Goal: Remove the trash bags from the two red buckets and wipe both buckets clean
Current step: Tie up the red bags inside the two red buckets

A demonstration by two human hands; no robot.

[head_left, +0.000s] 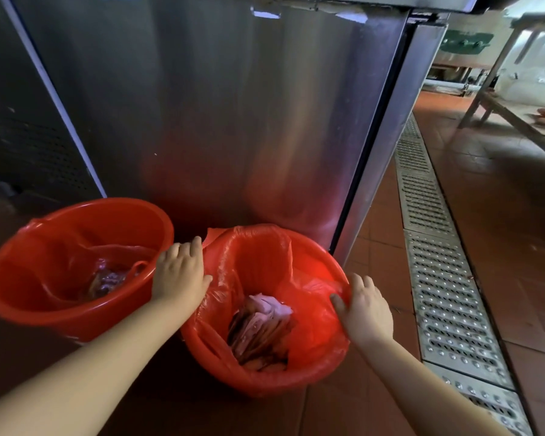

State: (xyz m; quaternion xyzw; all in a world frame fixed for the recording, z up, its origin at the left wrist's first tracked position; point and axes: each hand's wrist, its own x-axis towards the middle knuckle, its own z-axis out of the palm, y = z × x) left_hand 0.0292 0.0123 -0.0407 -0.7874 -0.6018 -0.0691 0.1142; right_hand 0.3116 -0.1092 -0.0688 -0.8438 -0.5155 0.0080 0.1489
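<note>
Two red buckets stand on the floor against a steel cabinet. The left bucket [29, 313] holds a slumped red trash bag [85, 262] with dark waste at the bottom. The right bucket [265, 383] is lined with a red trash bag [258, 259] holding pinkish paper waste [261, 322]. My left hand [178, 272] rests with fingers extended on the right bucket's left rim, over the bag's edge. At the right rim, my right hand [364, 309] lies on the bag's edge, thumb inside the rim; whether it pinches the bag is unclear.
A tall stainless steel cabinet [233, 105] rises directly behind the buckets. A metal floor drain grate [438, 278] runs along the red tiled floor [501, 215] on the right. Metal table legs [497, 67] stand at the far right.
</note>
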